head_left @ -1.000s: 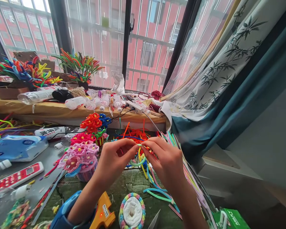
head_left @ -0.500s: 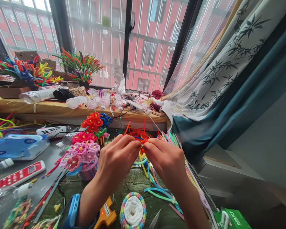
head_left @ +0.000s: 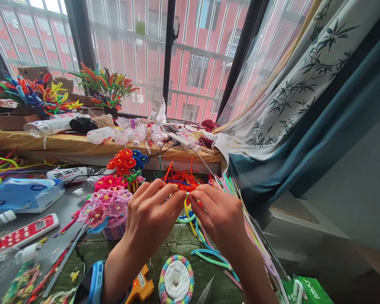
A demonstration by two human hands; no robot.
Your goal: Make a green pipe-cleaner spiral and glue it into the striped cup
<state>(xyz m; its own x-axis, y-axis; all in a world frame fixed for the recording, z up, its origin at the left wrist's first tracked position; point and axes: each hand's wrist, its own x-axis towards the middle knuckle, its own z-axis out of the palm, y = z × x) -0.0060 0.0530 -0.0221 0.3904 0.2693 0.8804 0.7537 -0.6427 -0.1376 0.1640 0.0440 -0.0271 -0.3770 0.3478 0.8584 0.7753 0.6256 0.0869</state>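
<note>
My left hand (head_left: 156,207) and my right hand (head_left: 218,209) meet fingertip to fingertip above the table. Between them they pinch a pale green pipe cleaner (head_left: 187,219), whose curve hangs below the fingers; its pinched part is mostly hidden. Below stands a round pot (head_left: 162,282) with a pastel knobbly rim and white stuffing (head_left: 183,278). An orange glue gun (head_left: 142,283) lies by my left wrist, and scissor blades (head_left: 205,291) point up beside the pot. Loose blue and green pipe cleaners (head_left: 209,255) lie under my right hand.
Pink pipe-cleaner flowers (head_left: 109,202) and red ones (head_left: 122,160) stand left of my hands. Farther left are a blue tissue pack (head_left: 22,196) and a red-and-white remote (head_left: 25,232). Plastic bottles (head_left: 101,135) line the windowsill. A green box (head_left: 313,291) sits at lower right.
My left hand has shifted slightly left, with its fingers re-angled at the pinch. Both hands still hold the pale green pipe cleaner. The view has moved very slightly.
</note>
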